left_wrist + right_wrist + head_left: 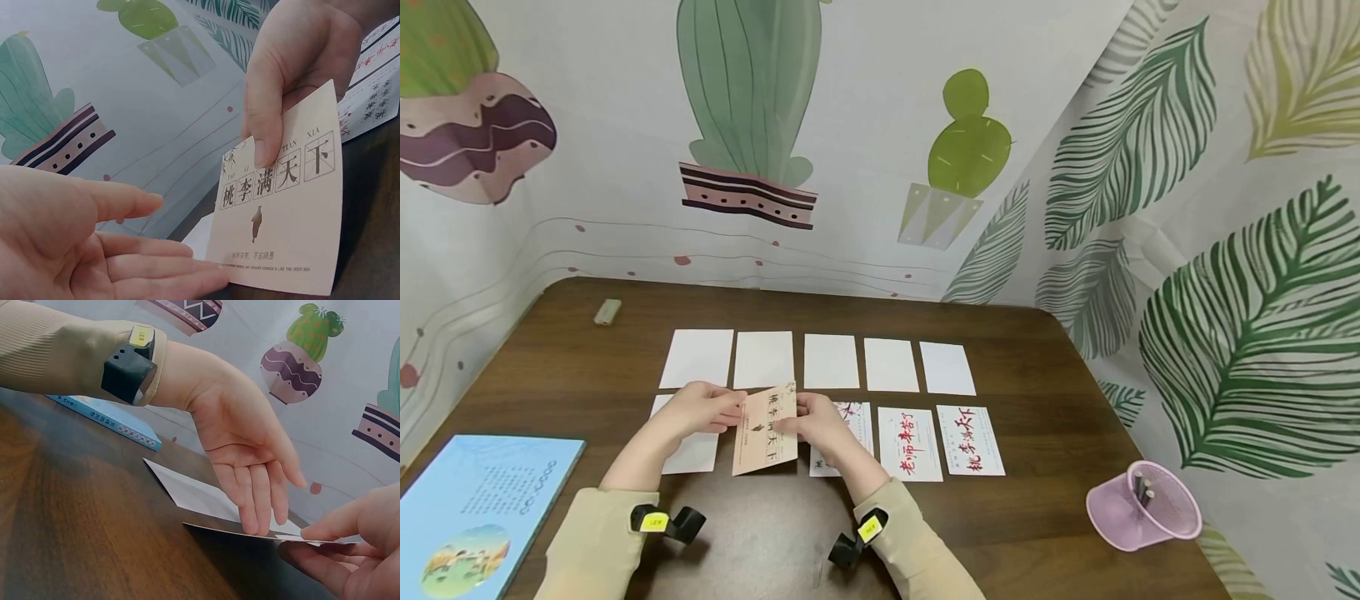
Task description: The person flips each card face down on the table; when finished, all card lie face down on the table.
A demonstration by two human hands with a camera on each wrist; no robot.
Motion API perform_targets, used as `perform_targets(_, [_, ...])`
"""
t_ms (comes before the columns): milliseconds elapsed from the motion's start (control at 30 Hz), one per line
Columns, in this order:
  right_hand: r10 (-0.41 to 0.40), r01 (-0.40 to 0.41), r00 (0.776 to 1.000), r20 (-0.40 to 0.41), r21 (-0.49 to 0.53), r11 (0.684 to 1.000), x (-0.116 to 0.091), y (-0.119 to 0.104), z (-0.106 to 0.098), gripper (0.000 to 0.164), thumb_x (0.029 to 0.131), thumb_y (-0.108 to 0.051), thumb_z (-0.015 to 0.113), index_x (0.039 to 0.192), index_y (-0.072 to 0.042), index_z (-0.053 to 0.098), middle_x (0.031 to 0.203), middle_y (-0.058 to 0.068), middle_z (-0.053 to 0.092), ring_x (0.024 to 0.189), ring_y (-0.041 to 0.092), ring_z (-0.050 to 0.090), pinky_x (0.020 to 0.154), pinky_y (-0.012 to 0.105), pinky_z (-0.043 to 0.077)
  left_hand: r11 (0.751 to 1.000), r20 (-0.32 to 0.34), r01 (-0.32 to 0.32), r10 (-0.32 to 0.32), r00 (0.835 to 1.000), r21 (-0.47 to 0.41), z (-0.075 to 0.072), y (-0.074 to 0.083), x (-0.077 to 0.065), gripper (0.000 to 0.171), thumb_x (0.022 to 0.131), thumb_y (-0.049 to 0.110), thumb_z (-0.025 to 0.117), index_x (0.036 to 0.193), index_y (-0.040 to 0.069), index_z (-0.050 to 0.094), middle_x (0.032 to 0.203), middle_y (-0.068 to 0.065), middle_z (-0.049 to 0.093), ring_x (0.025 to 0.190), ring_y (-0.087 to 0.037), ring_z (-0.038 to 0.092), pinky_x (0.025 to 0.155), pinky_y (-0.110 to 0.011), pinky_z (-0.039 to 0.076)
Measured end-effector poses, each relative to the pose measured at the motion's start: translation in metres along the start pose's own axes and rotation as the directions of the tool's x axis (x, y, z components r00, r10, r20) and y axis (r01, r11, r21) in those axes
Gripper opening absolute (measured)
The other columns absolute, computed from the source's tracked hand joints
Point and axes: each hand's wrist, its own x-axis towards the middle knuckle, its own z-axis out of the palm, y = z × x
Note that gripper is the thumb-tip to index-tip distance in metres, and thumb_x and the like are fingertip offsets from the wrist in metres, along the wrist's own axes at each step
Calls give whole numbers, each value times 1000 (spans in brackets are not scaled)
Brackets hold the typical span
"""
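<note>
Turning the beige card point(752, 457) face up and settling it into the near row looks, to us, like the step in hand. Nearest, below our wrists, stretches the table point(752, 542), with a blue book point(497, 500) at its left. Our right hand point(826, 425) pinches the card between thumb and fingers, print up, raised and tilted. Our left hand point(696, 410) grips nothing, its fingers stretched straight and their tips at the card's left edge; whether they bear any weight we cannot tell. The card is between a blank white card point(691, 454) and a partly hidden flowered card point(856, 417), with red-lettered cards point(897, 468) farther right. Beyond lie five plain cards point(831, 362). The next move, we judge, calls for a steady right pinch, lowering the card flat without nudging its neighbours.
</note>
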Motion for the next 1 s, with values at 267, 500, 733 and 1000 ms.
perform_targets(267, [-67,63,992,-111,-44,997,-3,-9,-2,36,82,1,67,117,6,63,104,19,73,85,21,72,74,27,60,993,-48,-94,91,995,-65,4,6,-1,55,100,28,54,132,-16,49,115,-25,69,103,-28,70,86,-35,59])
perform_targets(500, [-142,129,976,-168,-85,988,-8,-17,4,41,84,-3,68,124,4,61,113,20,70,97,25,72,77,27,60,976,-79,-178,169,983,-126,14,24,-8,50,97,21,60,130,-16,52,116,-28,67,98,-23,72,81,-32,60])
perform_targets(733, [-223,209,962,-159,-102,973,-11,-21,9,41,85,-9,71,125,-1,61,112,17,70,98,23,71,78,25,59,965,-143,-248,235,962,-82,17,31,-11,49,94,26,66,126,-11,59,119,-28,66,96,-22,71,76,-31,61])
perform_targets(1000, [-278,271,956,-90,-83,959,-14,-23,8,50,82,-14,77,129,-9,60,119,8,67,102,21,68,79,22,56,959,-190,-284,276,942,-19,16,28,-8,53,89,34,72,127,-3,63,117,-20,69,108,-27,68,83,-28,58])
